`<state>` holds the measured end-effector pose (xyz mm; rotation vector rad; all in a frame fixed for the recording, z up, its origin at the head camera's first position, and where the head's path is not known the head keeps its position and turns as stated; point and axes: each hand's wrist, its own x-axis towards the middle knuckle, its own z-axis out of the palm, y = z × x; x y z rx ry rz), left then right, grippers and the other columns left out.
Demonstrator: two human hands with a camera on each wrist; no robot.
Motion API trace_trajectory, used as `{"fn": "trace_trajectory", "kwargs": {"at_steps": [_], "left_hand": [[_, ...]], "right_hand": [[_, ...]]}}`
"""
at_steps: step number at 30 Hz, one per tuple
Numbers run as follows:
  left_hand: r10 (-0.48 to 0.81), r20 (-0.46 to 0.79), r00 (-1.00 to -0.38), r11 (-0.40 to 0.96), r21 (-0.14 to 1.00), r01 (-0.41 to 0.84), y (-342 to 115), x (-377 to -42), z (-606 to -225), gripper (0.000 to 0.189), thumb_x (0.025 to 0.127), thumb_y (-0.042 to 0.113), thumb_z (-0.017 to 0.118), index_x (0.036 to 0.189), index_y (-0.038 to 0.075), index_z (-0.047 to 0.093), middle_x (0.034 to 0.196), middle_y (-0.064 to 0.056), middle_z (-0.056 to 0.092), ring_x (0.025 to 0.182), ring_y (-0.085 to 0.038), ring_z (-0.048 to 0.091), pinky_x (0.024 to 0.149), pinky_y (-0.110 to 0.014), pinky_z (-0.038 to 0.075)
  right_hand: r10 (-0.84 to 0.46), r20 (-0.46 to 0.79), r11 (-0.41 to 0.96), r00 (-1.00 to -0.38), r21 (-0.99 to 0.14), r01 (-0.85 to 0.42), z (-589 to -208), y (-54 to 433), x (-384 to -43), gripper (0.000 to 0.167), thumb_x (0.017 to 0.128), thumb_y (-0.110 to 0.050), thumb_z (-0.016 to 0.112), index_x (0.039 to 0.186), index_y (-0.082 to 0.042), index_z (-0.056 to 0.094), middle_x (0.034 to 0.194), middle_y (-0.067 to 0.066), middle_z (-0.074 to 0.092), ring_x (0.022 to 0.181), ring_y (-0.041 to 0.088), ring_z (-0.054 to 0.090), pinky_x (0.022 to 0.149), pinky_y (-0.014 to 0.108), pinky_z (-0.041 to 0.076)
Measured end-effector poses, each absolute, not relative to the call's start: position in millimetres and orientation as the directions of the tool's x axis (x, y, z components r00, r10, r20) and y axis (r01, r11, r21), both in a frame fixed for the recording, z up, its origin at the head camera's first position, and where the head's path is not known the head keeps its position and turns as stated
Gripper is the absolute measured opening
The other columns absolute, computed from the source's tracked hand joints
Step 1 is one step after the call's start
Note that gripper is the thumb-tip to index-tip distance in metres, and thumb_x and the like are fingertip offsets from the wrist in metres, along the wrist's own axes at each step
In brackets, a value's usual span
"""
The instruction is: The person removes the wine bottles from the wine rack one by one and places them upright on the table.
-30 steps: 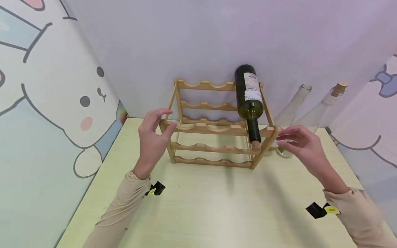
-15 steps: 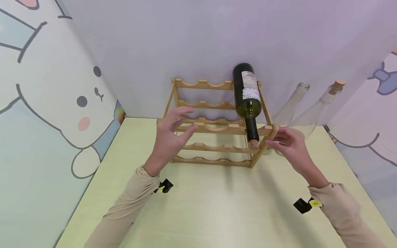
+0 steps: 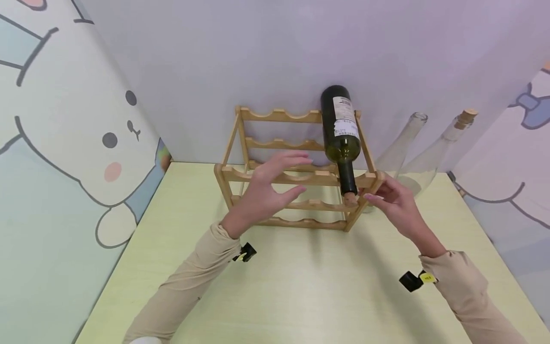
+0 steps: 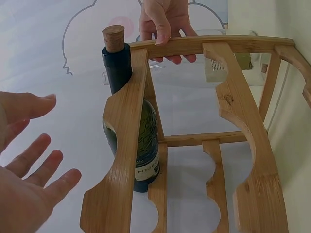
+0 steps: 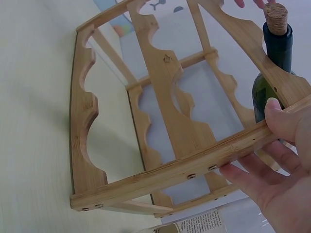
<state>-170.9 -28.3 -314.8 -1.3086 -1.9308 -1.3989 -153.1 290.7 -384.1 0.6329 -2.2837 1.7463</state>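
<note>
A wooden wine rack (image 3: 296, 177) stands on the table against the back wall. A dark green wine bottle (image 3: 341, 126) lies in its top right cradle, neck and cork (image 3: 350, 198) toward me. My right hand (image 3: 397, 205) holds the rack's right front post; in the right wrist view the thumb (image 5: 277, 116) lies on one face of the post and the fingers reach round the other. In front of the rack's top rail is my left hand (image 3: 268, 191), fingers spread and thumb apart, nothing in it. From the left wrist view it faces the bottle's neck (image 4: 116, 70) across a gap.
Two clear glass bottles stand right of the rack: an uncorked one (image 3: 401, 143) and one with a cork (image 3: 466, 118). The pale table (image 3: 301, 286) meets walls at the back and both sides, the side walls bearing cartoon figures.
My left hand has moved right from the rack's left end toward the bottle's neck. My right hand has come left onto the right front post and taken hold of it.
</note>
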Motion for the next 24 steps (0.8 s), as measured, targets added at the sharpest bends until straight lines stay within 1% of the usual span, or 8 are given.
{"fn": "trace_trajectory", "kwargs": {"at_steps": [5, 13, 17, 20, 24], "left_hand": [[0.489, 0.733, -0.472, 0.051, 0.516, 0.855, -18.6, -173.1, -315.5, 0.051, 0.077, 0.0, 0.075, 0.125, 0.006, 0.058, 0.134, -0.007, 0.053, 0.127, -0.019, 0.044, 0.105, -0.033, 0.037], [0.526, 0.708, -0.471, -0.006, 0.557, 0.831, -4.3, -173.7, -321.1, 0.051, 0.078, -0.001, 0.074, 0.126, 0.005, 0.057, 0.134, -0.01, 0.052, 0.128, -0.016, 0.043, 0.106, -0.031, 0.036], [0.546, 0.704, -0.454, 0.014, 0.535, 0.845, 3.0, -175.7, -322.3, 0.049, 0.08, 0.0, 0.073, 0.126, 0.006, 0.057, 0.134, -0.011, 0.052, 0.13, -0.014, 0.041, 0.106, -0.029, 0.035], [0.56, 0.703, -0.437, 0.044, 0.502, 0.864, 6.3, -178.3, -323.2, 0.048, 0.081, 0.001, 0.073, 0.126, 0.006, 0.057, 0.134, -0.012, 0.052, 0.13, -0.013, 0.04, 0.106, -0.028, 0.034], [0.582, 0.698, -0.417, 0.075, 0.464, 0.882, 9.4, -182.3, -324.9, 0.048, 0.081, 0.0, 0.072, 0.126, 0.008, 0.057, 0.135, -0.009, 0.051, 0.13, -0.012, 0.039, 0.105, -0.026, 0.035]], "right_hand": [[-0.232, 0.405, 0.214, -0.885, -0.866, -0.452, -384.7, 292.3, -154.5, 0.04, 0.087, 0.012, 0.059, 0.125, 0.003, 0.052, 0.104, 0.024, 0.063, 0.094, 0.022, 0.065, 0.08, 0.023, 0.054], [-0.24, 0.402, 0.21, -0.884, -0.867, -0.452, -385.4, 294.8, -155.1, 0.041, 0.087, 0.011, 0.059, 0.126, 0.003, 0.052, 0.102, 0.029, 0.061, 0.093, 0.022, 0.065, 0.079, 0.023, 0.054], [-0.221, 0.397, 0.232, -0.891, -0.866, -0.443, -385.9, 295.5, -154.8, 0.039, 0.087, 0.011, 0.06, 0.124, 0.002, 0.053, 0.101, 0.027, 0.062, 0.091, 0.02, 0.066, 0.078, 0.023, 0.054], [-0.226, 0.412, 0.205, -0.883, -0.866, -0.456, -386.9, 294.8, -156.1, 0.04, 0.086, 0.013, 0.059, 0.125, 0.003, 0.053, 0.101, 0.027, 0.063, 0.092, 0.02, 0.066, 0.079, 0.023, 0.054], [-0.242, 0.429, 0.168, -0.87, -0.865, -0.473, -387.9, 294.1, -157.3, 0.042, 0.086, 0.014, 0.058, 0.127, 0.005, 0.052, 0.102, 0.028, 0.062, 0.094, 0.019, 0.065, 0.081, 0.023, 0.053]]}}
